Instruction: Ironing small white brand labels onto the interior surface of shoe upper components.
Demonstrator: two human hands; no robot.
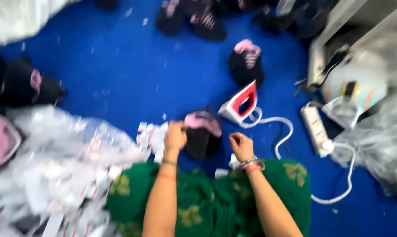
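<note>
Garment: a black fabric piece with a pink trim (201,134) lies on the blue floor covering (119,74), just in front of the person's knees, between the two hands.
Left hand (175,136): fingers curled together at the garment's left edge, on the pink trim; blur hides whether they pinch the cloth or only touch it.
Right hand (241,145): closed into a loose fist just right of the garment, apart from it; what it holds, if anything, cannot be told. Bangles circle the wrist.
Lap: green cloth with yellow motifs (207,202) covers the legs beneath both forearms.
Iron: a white and red steam iron (240,103) stands beyond the garment, its white cord (286,131) looping right.
Power strip: a white block (315,129) lies right of the cord.
Paper pile: white slips and clear plastic wrap (62,166) heap at the left, touching the lap.
Other garments: black and pink pieces (247,61) lie scattered farther out.
</note>
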